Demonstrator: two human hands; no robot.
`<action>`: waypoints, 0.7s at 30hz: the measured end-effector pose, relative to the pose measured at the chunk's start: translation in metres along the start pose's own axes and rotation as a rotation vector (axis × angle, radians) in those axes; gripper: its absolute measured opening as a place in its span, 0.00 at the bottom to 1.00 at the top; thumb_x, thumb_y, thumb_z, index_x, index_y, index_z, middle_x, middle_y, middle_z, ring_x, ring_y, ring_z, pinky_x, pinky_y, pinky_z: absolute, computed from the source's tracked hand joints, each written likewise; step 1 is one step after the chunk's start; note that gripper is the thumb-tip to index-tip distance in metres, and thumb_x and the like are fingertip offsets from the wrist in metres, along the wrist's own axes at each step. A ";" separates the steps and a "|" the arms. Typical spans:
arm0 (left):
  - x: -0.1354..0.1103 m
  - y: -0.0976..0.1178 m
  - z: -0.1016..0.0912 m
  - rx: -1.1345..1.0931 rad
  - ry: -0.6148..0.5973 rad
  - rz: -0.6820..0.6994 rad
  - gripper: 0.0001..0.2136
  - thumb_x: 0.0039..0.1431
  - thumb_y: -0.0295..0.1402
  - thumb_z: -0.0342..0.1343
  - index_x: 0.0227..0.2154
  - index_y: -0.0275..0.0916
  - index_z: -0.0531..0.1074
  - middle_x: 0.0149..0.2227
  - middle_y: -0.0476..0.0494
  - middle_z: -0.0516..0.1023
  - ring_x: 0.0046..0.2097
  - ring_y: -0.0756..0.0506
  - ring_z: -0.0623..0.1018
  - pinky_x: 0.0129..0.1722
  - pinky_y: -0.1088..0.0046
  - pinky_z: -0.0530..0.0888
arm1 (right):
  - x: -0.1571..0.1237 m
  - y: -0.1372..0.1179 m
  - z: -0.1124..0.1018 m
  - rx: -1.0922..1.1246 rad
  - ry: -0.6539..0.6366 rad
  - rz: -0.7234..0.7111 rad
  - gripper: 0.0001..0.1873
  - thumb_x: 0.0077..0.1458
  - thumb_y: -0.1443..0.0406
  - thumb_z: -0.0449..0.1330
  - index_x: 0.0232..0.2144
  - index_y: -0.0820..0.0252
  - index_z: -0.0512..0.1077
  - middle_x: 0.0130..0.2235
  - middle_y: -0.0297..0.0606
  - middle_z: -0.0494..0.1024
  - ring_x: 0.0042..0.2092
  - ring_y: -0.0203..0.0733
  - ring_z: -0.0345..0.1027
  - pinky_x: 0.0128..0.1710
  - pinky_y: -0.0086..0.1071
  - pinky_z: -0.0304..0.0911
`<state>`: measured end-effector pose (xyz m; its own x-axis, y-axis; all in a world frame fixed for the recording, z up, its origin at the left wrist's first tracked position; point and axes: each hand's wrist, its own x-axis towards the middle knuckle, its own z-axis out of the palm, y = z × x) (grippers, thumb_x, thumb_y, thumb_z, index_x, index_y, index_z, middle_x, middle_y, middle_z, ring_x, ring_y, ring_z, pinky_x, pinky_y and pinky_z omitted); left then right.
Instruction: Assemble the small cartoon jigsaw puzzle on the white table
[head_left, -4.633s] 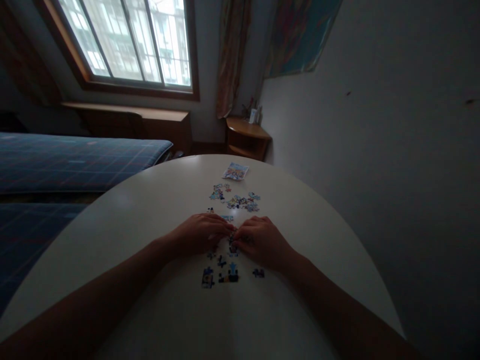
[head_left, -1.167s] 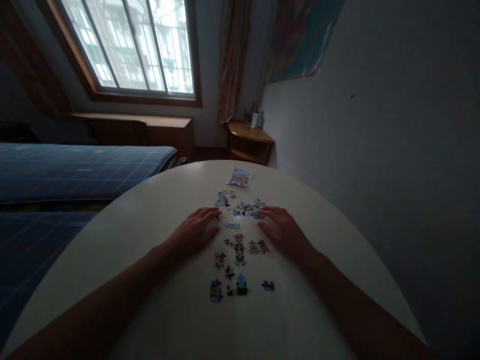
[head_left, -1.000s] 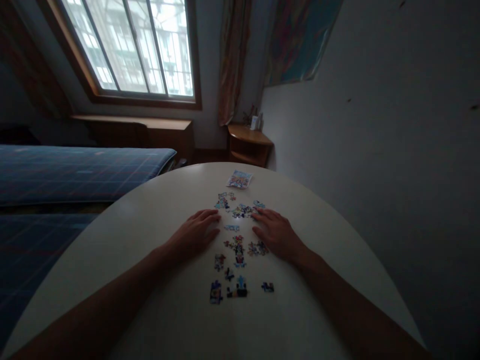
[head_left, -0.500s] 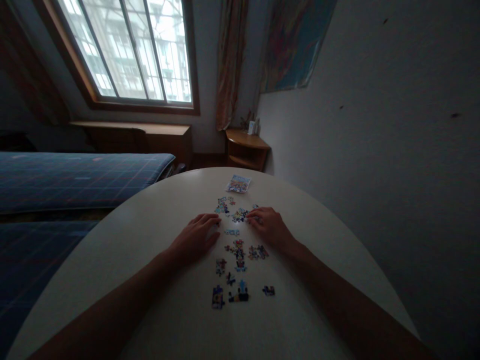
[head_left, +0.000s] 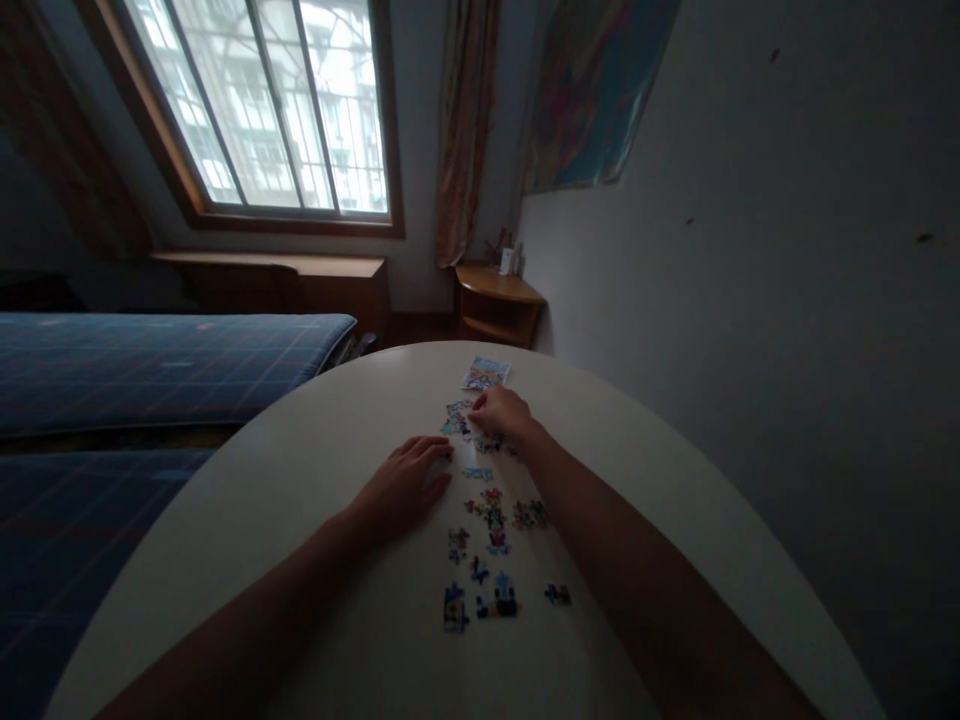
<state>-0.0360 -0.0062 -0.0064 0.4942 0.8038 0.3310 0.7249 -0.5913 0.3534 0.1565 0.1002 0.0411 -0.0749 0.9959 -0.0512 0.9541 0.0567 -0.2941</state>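
My left hand [head_left: 409, 482] lies on the table left of the puzzle pieces, thumb apart from the fingers. Its fingertips touch a small dark puzzle piece [head_left: 446, 457]. Farther forward, my right hand [head_left: 504, 411] has its fingertips pinched together at the right side of a cluster of jigsaw pieces [head_left: 455, 418]; the piece in them is mostly hidden. Below its wrist lies another partly covered cluster [head_left: 489, 442]. A pale blue joined strip [head_left: 478, 473] sits between the hands. Nearer me are a tall joined section [head_left: 493, 515] and a colourful section [head_left: 530, 514].
A picture card [head_left: 486, 372] lies toward the far edge of the round white table [head_left: 345, 400]. Close to me are a dark blue section [head_left: 454, 607], a wider section [head_left: 498, 600] and a single piece [head_left: 557, 594]. A bed [head_left: 165, 365] stands left, a wall [head_left: 750, 300] right.
My right hand has moved forward and left, from the right-hand cluster to the far cluster. My left hand stays in about the same place on the table. The view has shifted slightly.
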 end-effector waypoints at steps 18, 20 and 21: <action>-0.001 0.003 -0.001 -0.017 0.001 -0.012 0.16 0.64 0.32 0.50 0.53 0.41 0.68 0.58 0.41 0.70 0.59 0.40 0.68 0.61 0.56 0.65 | 0.002 0.004 -0.006 -0.081 -0.063 -0.060 0.13 0.53 0.59 0.65 0.39 0.61 0.78 0.40 0.47 0.81 0.46 0.50 0.74 0.44 0.34 0.67; -0.001 0.003 -0.001 -0.010 0.002 -0.018 0.16 0.64 0.32 0.50 0.54 0.40 0.67 0.58 0.41 0.70 0.60 0.40 0.68 0.61 0.57 0.65 | 0.004 0.005 -0.006 -0.080 -0.065 -0.027 0.16 0.51 0.58 0.67 0.41 0.60 0.78 0.40 0.47 0.81 0.46 0.51 0.75 0.42 0.34 0.68; -0.001 0.004 -0.001 -0.006 -0.001 -0.021 0.16 0.64 0.33 0.50 0.54 0.40 0.67 0.58 0.41 0.70 0.60 0.40 0.68 0.61 0.57 0.65 | 0.006 0.005 -0.006 -0.081 -0.067 -0.009 0.17 0.50 0.58 0.67 0.41 0.60 0.78 0.41 0.48 0.81 0.46 0.52 0.75 0.42 0.35 0.68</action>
<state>-0.0343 -0.0091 -0.0048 0.4798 0.8161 0.3223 0.7321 -0.5748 0.3655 0.1624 0.1066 0.0456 -0.0998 0.9885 -0.1135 0.9734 0.0734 -0.2168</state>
